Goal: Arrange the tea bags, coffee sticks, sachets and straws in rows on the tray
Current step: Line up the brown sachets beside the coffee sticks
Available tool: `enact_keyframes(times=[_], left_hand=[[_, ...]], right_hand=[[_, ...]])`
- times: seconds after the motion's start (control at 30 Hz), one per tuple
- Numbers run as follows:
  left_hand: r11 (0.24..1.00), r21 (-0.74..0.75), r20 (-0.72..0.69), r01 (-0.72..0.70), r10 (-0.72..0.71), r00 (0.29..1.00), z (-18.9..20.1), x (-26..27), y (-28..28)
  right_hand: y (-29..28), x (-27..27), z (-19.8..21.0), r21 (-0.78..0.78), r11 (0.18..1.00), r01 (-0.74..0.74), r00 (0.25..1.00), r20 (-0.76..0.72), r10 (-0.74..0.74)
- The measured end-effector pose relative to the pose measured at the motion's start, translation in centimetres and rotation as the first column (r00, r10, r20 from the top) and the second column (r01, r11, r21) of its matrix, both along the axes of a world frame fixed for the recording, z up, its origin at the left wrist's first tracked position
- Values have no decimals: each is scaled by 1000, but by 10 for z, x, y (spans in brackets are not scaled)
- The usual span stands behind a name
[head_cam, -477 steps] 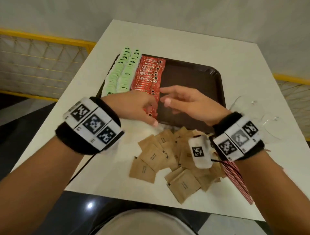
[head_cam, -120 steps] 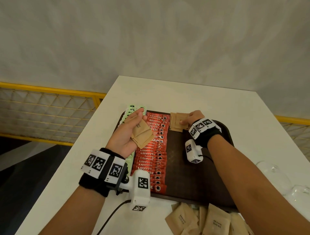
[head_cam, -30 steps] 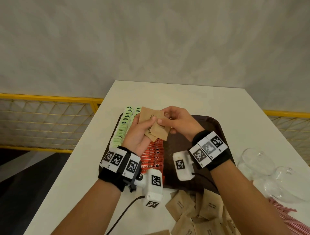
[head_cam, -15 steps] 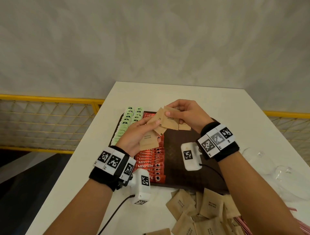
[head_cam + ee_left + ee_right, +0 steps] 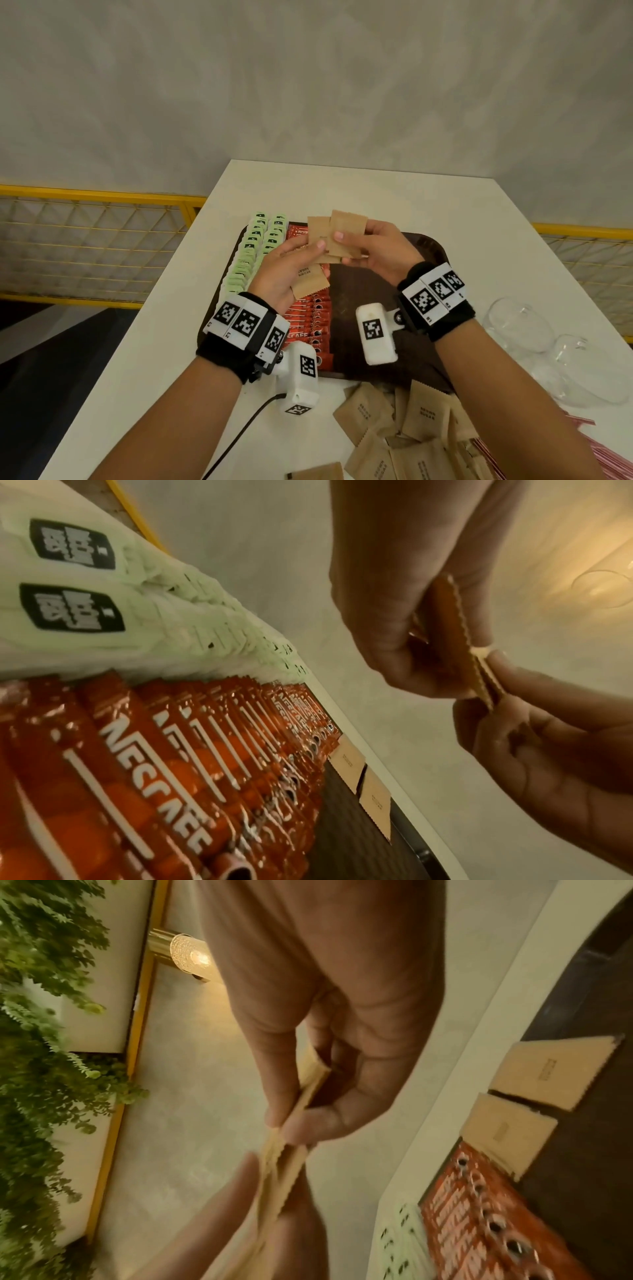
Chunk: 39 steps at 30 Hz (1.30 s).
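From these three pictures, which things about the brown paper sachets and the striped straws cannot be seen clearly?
- Brown paper sachets held over the dark brown tray: exact count unclear; left hand and right hand cover them, seen edge-on in wrist views.
- Red-and-white striped straws: cut off by the head view's edge, hidden by the right forearm.
- Two sachets on the tray: print blurred.

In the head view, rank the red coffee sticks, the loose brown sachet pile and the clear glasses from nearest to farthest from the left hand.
1. Red coffee sticks: on the tray, directly beneath the left hand.
2. Loose brown sachet pile: on the table in front of the tray, to the near right.
3. Clear glasses: lying at the table's right edge.
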<state>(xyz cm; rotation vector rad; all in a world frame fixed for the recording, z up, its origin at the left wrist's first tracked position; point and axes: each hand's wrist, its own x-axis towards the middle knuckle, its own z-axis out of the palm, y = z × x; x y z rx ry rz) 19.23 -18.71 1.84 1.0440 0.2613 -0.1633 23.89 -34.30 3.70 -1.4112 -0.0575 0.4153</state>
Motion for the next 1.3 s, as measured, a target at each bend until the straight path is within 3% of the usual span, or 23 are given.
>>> enact_keyframes(times=[0.17,0.33,0.4,0.73,0.97,1.17,1.3], left_hand=[[996,-75,-4,-49,49,999,-6,3,17],[982,-184,-16,-38,35,999,-16,4,29],[977,-212,-5,-31,31,1000,-17,4,32],[967,-254,18,-22,28,999,-14,6,36],[967,-255,17,11,-7,1000,-14,8,32],[969,-246,24,16,-11,1000,-13,6,39],[968,-251,-7,13,-15,1000,-12,6,33]], right_hand=[[-27,50,-6,-163,947,275,955,-64,-289],[-19,74,-40,-496,841,216,932,-151,-328],[-13,77,-46,-563,807,181,937,-151,-315],[-6,86,-50,-613,778,136,944,-157,-289],[-14,104,-73,-727,678,109,971,-68,-229],[-36,98,-45,-495,834,243,917,-163,-364],[-48,98,-50,-578,793,194,915,-186,-359]])
